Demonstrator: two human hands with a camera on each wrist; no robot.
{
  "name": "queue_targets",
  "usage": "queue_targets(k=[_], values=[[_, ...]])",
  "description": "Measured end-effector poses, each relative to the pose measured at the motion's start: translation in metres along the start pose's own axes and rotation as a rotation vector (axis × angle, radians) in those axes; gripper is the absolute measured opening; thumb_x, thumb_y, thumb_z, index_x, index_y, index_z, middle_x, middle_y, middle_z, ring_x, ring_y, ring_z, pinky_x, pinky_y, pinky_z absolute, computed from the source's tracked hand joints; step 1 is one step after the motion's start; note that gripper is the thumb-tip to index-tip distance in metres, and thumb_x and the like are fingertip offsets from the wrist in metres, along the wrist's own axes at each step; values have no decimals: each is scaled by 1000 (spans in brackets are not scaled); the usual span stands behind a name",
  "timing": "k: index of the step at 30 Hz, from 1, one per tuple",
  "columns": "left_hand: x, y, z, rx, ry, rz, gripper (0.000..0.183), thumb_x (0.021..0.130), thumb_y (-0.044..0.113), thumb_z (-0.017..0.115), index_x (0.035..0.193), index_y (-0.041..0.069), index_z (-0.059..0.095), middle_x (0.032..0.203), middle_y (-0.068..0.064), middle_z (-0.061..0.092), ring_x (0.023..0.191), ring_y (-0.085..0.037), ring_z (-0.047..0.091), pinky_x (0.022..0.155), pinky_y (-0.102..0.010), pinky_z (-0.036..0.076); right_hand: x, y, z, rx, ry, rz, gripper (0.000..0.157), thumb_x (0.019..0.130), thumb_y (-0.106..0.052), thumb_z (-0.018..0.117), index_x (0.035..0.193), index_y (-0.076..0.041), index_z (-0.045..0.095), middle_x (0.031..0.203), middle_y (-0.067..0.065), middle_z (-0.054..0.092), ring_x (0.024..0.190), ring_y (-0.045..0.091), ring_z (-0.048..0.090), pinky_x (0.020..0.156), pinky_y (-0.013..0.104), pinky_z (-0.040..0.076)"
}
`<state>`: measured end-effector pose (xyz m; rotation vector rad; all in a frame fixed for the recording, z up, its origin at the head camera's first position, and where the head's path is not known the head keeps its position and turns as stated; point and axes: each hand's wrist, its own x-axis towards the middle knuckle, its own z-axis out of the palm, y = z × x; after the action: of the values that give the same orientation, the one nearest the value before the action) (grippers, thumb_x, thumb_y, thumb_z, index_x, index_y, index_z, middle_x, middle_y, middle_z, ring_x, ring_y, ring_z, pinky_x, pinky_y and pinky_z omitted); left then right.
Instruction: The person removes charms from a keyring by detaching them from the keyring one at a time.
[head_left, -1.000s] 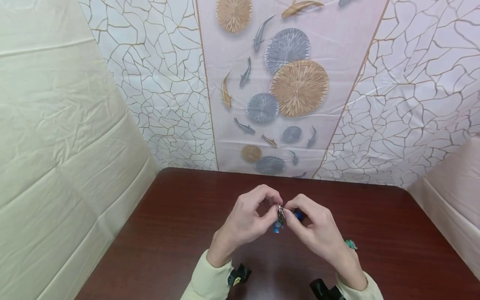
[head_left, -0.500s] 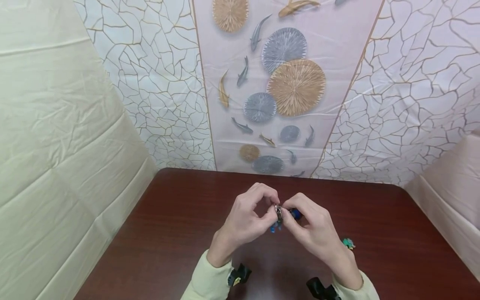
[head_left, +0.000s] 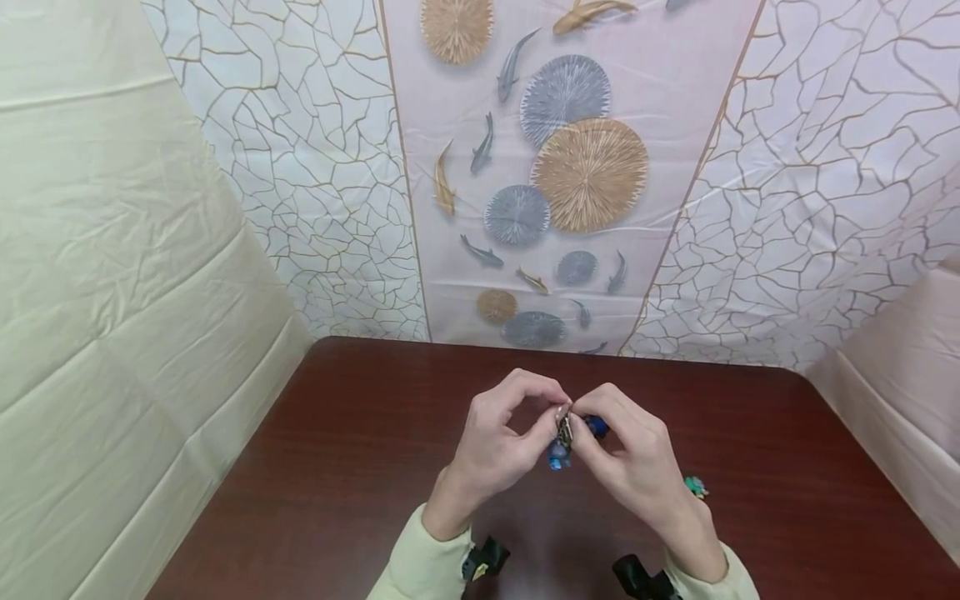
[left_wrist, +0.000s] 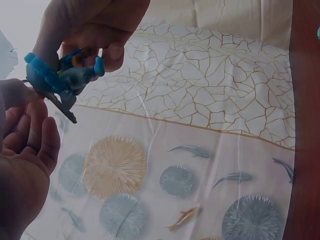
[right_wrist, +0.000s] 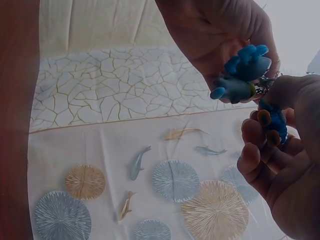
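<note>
My left hand [head_left: 491,437] and right hand [head_left: 637,454] meet fingertip to fingertip above the table, both pinching the metal ring and clasp [head_left: 564,427] of a keychain. Below the left fingertips dangles a light blue figure charm [head_left: 558,456], which shows larger in the right wrist view as a rubbery blue figure [right_wrist: 246,64] beside a short metal chain [right_wrist: 262,87]. A dark blue figure charm [head_left: 597,427] with orange round parts hangs by the right hand's curled fingers. The fingertips cover part of the metal fittings.
A small green figure [head_left: 696,487] lies on the dark red-brown table [head_left: 360,433], just right of the right wrist. Dark wrist cameras [head_left: 486,558] sit at both sleeves. A patterned cloth [head_left: 525,275] hangs behind the table, with cream fabric [head_left: 150,333] at the left.
Both hands stay together at the keychain. The metal fittings have tilted, and the light blue charm hangs slightly lower and more in sight. The head view has shifted a little.
</note>
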<state>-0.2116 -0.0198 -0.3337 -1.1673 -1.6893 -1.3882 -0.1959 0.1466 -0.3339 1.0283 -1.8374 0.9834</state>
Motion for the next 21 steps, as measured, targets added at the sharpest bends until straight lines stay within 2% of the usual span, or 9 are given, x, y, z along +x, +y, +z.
queue_targets(k=[6, 9, 12, 15, 21], values=[[-4, -9, 1, 16, -5, 11, 11, 84, 3, 64, 94, 6, 64, 91, -3, 65, 85, -8, 59, 72, -23, 53, 8, -11, -3, 30, -3, 6, 7, 81, 3, 63, 84, -3, 60, 79, 2, 56, 66, 3, 47, 56, 14, 39], [-5, -8, -1, 14, -20, 22, 12, 83, 2, 64, 94, 5, 63, 91, -3, 64, 83, -7, 58, 69, -21, 53, 12, -17, -3, 73, -10, 19, 3, 84, 0, 61, 82, -1, 59, 78, 2, 56, 65, 4, 47, 55, 14, 40], [-5, -7, -4, 9, -46, 32, 13, 82, 1, 64, 95, 6, 61, 90, -3, 63, 79, -6, 57, 67, -19, 52, 15, -19, -4, 139, -20, 28, 7, 87, -2, 60, 80, -1, 59, 76, 2, 55, 64, 4, 47, 53, 14, 40], [-4, -6, -8, 8, -78, 55, 15, 81, 0, 64, 94, 6, 60, 89, -2, 62, 79, -6, 56, 68, -18, 51, 15, -19, -4, 234, -41, 41, 7, 84, 4, 61, 80, -1, 59, 75, 2, 54, 64, 5, 47, 49, 14, 38], [-2, -5, -12, 3, -116, 107, 15, 79, -1, 63, 91, 7, 59, 86, -1, 60, 79, -7, 54, 68, -19, 50, 14, -19, -4, 363, -83, 71, 23, 74, 20, 60, 82, -2, 59, 75, 3, 53, 67, 9, 47, 50, 18, 40]])
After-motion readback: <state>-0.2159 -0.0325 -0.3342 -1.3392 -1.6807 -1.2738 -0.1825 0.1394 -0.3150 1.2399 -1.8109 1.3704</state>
